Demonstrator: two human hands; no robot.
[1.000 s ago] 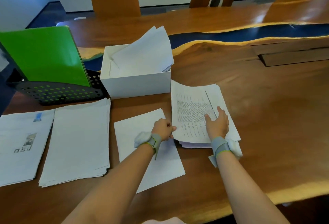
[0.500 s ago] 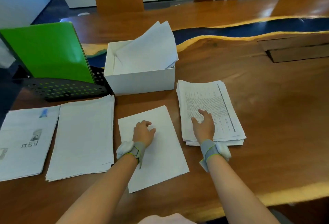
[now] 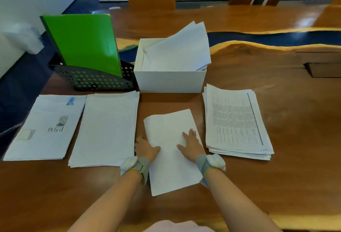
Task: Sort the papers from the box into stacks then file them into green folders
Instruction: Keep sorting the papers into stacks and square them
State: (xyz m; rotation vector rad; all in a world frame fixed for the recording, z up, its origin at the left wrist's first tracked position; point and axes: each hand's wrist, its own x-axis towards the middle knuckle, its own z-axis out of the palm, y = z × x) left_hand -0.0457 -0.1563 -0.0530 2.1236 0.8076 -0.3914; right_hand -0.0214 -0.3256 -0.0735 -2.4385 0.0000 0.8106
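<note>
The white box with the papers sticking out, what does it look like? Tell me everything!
The white box looks like plain cardboard, open on top with no lid in view. It sits upright on the wooden table, with the black mesh rack of green folders close beside it. Loose white papers lean inside, poking up past its rim. Neither hand touches it.

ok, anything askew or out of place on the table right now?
Two things. The blank sheet under both hands (left hand, right hand) lies rotated, not parallel to the stacks beside it. The papers in the white box lean at a slant, corners poking over its rim. No spills or damage visible.
</note>
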